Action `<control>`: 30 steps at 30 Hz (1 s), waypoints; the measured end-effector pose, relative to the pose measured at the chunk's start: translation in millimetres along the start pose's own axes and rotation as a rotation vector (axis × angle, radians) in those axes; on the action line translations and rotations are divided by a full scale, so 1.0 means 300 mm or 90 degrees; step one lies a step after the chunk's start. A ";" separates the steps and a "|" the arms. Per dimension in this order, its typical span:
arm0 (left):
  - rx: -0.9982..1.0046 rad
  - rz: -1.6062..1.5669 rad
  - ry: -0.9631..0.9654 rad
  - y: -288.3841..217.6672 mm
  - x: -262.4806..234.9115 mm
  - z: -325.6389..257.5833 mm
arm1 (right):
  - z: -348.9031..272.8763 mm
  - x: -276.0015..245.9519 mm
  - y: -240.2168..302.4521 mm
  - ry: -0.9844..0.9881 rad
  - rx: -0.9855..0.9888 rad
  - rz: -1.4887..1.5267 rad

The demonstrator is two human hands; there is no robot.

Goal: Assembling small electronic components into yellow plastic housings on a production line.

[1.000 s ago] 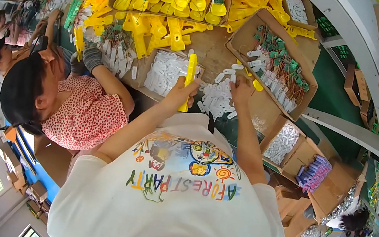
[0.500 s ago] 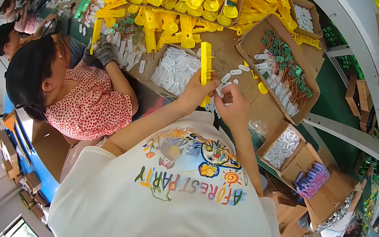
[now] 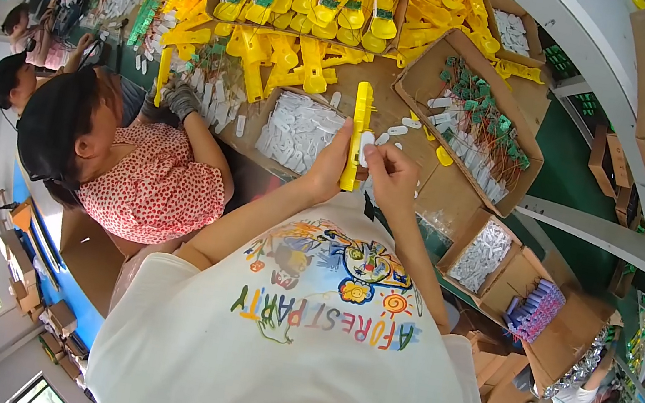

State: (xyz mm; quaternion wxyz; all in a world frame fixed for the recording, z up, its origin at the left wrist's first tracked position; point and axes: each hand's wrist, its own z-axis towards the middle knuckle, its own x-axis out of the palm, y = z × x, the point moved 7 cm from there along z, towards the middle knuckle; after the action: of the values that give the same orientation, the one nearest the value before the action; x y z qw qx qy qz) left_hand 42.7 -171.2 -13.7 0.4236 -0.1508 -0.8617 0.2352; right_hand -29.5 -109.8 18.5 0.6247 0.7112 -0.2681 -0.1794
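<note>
My left hand (image 3: pixel 329 167) is closed round a long yellow plastic shell (image 3: pixel 362 109), held upright over the near edge of the bench. Pinched in the fingers of my right hand (image 3: pixel 393 181) is a small white oval plastic piece (image 3: pixel 365 148), pressed against the right side of the shell. Several similar white pieces (image 3: pixel 392 131) lie loose just beyond my right hand. Left of my left hand stands a cardboard box of white pieces (image 3: pixel 297 132).
Yellow shells with green circuit boards fill a box (image 3: pixel 302 34) at the back. A tray (image 3: pixel 472 111) at right holds wired green boards. Further right are a box of small white parts (image 3: pixel 482 256) and purple cylinders (image 3: pixel 533 309). A gloved co-worker (image 3: pixel 154 175) sits at my left.
The yellow shell now stands more upright and slightly further right. My right hand has brought the white piece against its side, where before it was held just apart.
</note>
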 end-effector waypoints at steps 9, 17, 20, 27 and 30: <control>-0.007 0.046 -0.079 -0.014 0.013 0.041 | 0.029 -0.030 0.015 -0.026 -0.024 0.063; 0.060 0.229 -0.073 -0.004 -0.032 0.113 | 0.112 -0.050 -0.056 0.080 -0.062 -0.152; 0.016 0.120 0.041 0.000 -0.048 0.113 | 0.300 -0.202 0.001 0.093 0.044 -0.172; -0.002 -0.051 0.029 -0.081 0.017 0.093 | 0.612 -0.612 -0.079 -0.487 -0.323 -1.016; -0.008 -0.131 0.139 -0.071 0.004 0.090 | 0.610 -0.669 -0.134 -0.343 -0.109 -0.780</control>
State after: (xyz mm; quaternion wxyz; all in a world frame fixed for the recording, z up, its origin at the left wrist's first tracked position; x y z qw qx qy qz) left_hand 19.2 -196.1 -15.9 0.5356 -0.0889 -0.8230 0.1671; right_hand -290.0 -130.3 -65.4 0.3756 0.6127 0.0524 -0.6933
